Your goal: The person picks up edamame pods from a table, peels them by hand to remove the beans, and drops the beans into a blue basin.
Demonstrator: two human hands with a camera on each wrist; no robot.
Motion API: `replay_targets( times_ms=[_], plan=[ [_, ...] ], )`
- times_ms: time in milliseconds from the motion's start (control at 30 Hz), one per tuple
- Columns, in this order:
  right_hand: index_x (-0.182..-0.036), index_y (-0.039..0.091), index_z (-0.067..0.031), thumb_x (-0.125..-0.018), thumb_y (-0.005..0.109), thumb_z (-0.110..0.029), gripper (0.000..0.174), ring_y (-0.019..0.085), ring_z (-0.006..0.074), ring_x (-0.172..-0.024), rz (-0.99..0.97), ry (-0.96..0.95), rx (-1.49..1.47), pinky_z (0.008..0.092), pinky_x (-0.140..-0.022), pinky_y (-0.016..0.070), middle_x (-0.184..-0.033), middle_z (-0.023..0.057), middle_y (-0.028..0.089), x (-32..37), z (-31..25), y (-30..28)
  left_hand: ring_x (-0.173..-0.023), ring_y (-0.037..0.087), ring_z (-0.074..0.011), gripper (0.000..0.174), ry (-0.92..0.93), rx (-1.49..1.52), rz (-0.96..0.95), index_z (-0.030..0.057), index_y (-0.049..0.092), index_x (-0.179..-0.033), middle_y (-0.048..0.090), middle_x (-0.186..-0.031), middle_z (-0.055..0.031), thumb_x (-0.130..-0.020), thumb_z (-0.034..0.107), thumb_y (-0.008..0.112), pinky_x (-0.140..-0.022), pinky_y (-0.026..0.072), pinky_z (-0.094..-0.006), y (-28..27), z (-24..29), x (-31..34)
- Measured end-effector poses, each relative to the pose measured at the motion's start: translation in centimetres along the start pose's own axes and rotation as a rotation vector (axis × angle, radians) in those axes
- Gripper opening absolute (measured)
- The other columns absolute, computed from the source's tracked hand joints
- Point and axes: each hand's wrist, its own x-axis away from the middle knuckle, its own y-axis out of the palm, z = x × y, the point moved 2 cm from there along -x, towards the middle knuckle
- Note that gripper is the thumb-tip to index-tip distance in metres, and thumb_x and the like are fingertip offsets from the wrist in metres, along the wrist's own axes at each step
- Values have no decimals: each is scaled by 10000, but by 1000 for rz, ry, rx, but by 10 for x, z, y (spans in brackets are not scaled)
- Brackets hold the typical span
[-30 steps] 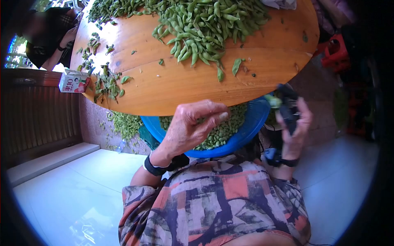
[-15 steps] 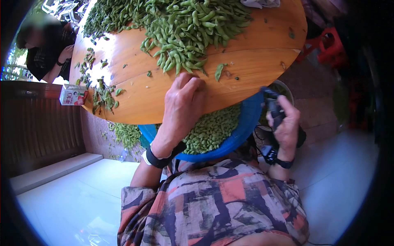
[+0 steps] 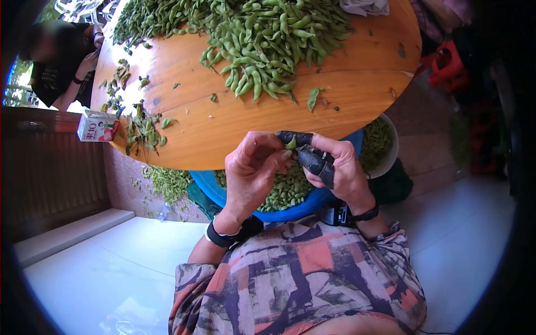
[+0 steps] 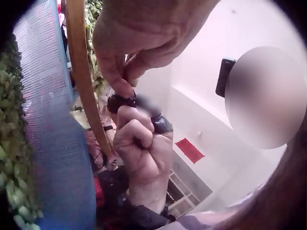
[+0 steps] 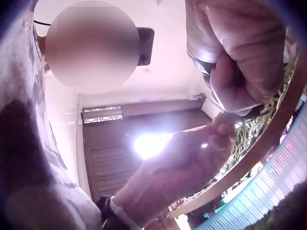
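In the head view the left hand (image 3: 250, 174) pinches one end of a green pod (image 3: 291, 143) between thumb and forefinger. The right hand (image 3: 340, 167), with black coverings (image 3: 316, 162) on its thumb and forefinger, meets it there and grips the pod's other side. Both hands are above a blue basket (image 3: 223, 195) of shelled green beans (image 3: 288, 191), near the table's edge. A heap of pods (image 3: 257, 50) lies on the wooden table (image 3: 190, 131). In the left wrist view the fingertips of both hands touch; the pod is mostly hidden.
A drink carton (image 3: 97, 126) stands at the table's left edge, beside scattered pods and leaves (image 3: 146, 129). A white bucket (image 3: 392, 146) of green pieces is right of the basket. Husks (image 3: 168, 181) lie on the floor at left. Another person (image 3: 61, 61) sits at upper left; a red stool (image 3: 449, 67) is at right.
The left hand has come back from the pods on the table to above the basket, with a pod. The right hand has moved left and met it.
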Motion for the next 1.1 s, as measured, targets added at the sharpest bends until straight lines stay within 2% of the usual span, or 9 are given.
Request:
replay_targets(
  times_ms=[200, 300, 400, 567, 767, 933, 1033, 1067, 1100],
  plan=[
    [-875, 620, -24, -907, 492, -25, 132, 476, 28, -550, 74, -119, 147, 196, -466, 350, -644, -37, 503, -2, 2, 5, -668, 621, -126, 255, -4, 53, 37, 16, 483, -983, 595, -766, -65, -834, -97, 657, -567, 513, -230, -2, 0, 1],
    [-893, 627, -14, -896, 496, -21, 132, 473, 36, -558, -34, -14, -60, 198, -475, 343, -669, -30, 502, 2, 4, 0, -570, 594, -134, 288, -161, 215, 22, 28, 467, -984, 595, -766, -74, -818, -57, 685, -481, 469, -224, -6, 5, 1],
    [-902, 629, -2, -879, 506, -16, 126, 467, 39, -559, -115, 55, -323, 199, -478, 337, -722, -13, 505, 5, 7, 2, -570, 589, -149, 281, -363, 636, -221, 28, 461, -1039, 610, -771, -69, -852, -15, 666, -487, 439, -238, -3, 4, -2],
    [-974, 643, 15, -815, 550, -23, 188, 511, 101, -655, 2, -434, 405, 243, -569, 385, -776, 56, 511, 6, -3, -4, -587, 595, -160, 291, -406, 751, -260, 25, 476, -1096, 629, -799, -85, -865, -26, 645, -499, 447, -252, 5, -2, -1],
    [-1047, 655, -1, -770, 608, -21, 282, 548, 176, -703, 59, -165, 271, 289, -640, 424, -802, 90, 526, 17, -13, -4, -609, 607, -152, 323, -378, 604, -136, 18, 473, -1144, 638, -830, -75, -873, -8, 646, -480, 445, -233, 9, -5, -1],
    [-1061, 687, -24, -750, 700, -39, 311, 560, 150, -704, 141, -231, 547, 267, -654, 436, -793, 63, 573, 17, -9, -14, -729, 643, -128, 253, -236, 177, -285, 4, 513, -1161, 653, -911, -66, -923, 18, 597, -616, 525, -248, 13, 1, -1],
    [-1059, 670, 11, -901, 652, -318, 365, 533, 72, -611, 240, -254, 262, 223, -550, 411, -796, 5, 599, 29, -14, -37, -772, 659, -138, 227, -16, -480, -362, 7, 568, -1118, 655, -945, -96, -899, -44, 540, -635, 537, -261, -8, 34, -19],
    [-1070, 660, 21, -904, 628, -400, 454, 524, 53, -598, 334, -346, 201, 203, -528, 397, -813, -1, 604, 37, -12, -48, -774, 675, -171, 256, 264, -682, -271, -2, 580, -1088, 660, -944, -115, -852, -77, 519, -637, 544, -278, -21, 35, -29],
    [-1080, 649, 31, -907, 604, -482, 544, 514, 33, -585, 429, -437, 138, 183, -505, 384, -830, -6, 609, 45, -5, -63, -766, 684, -215, 240, 330, -901, -220, -13, 576, -1063, 662, -945, -127, -832, -70, 547, -632, 550, -297, -34, 41, -40]
  ],
)
